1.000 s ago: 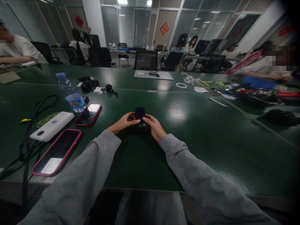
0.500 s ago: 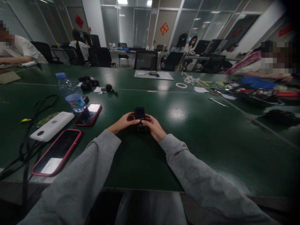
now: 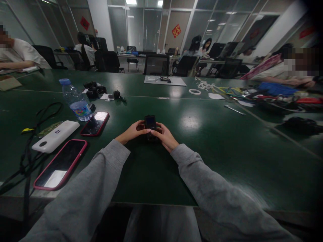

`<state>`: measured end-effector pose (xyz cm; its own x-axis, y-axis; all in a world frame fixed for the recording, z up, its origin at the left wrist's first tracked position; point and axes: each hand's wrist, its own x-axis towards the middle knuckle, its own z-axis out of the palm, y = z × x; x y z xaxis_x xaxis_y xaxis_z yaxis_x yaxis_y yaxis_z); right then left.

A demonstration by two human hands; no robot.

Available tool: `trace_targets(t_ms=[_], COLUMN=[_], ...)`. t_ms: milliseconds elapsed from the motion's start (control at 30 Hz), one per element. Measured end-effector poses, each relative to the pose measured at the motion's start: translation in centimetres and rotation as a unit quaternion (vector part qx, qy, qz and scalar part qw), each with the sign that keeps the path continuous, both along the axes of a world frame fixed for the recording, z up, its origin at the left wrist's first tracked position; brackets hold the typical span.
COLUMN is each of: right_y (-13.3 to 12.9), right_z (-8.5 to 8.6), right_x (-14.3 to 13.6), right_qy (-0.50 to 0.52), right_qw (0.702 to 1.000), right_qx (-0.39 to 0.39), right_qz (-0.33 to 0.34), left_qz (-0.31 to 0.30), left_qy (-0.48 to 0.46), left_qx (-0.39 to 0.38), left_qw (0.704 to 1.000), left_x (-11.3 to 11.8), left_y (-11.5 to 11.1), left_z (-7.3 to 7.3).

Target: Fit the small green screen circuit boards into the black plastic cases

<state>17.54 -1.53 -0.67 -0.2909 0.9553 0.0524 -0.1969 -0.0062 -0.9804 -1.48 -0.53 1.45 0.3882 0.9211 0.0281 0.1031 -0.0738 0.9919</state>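
Black handheld unit (image 3: 150,121) w/ small dark screen sits btwn both hands, approx. mid-width on the green table (image 3: 156,171). From where I stand, can't tell if its base touches the tabletop or is held just off it.

L hand (image 3: 133,131): fingers curled round unit's L side, thumb across the front just below screen. R hand (image 3: 167,137): same on R side; 2 thumb tips v. close, can't tell if touching. Grip = snug, both hands wrapped on the unit; finger ends behind it hidden.

Step in hand (my judgement): thumb work on what look like controls under the screen, hands doubling as a stand. Screen content too dark to read. Next move prob. calls for light pressure, 1 thumb at a time, other fingers bracing so unit doesn't tip; crowded thumbs could catch the wrong spot.

Off to L, well apart: 2 phones, near (image 3: 60,164) + far (image 3: 95,124); white pack (image 3: 57,136) btwn near phone & bottle (image 3: 78,104).
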Motion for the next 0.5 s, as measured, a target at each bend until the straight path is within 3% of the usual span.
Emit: trace_targets(t_ms=[500], right_y=[-0.51], right_z=[0.18], right_x=[-0.42], right_qy=[0.000], right_qw=[0.999], right_qx=[0.037], right_qz=[-0.002], left_qz=[0.019], left_qy=[-0.001], left_qx=[-0.005], left_qw=[1.000], left_x=[0.16], left_y=[-0.32], left_z=[0.51])
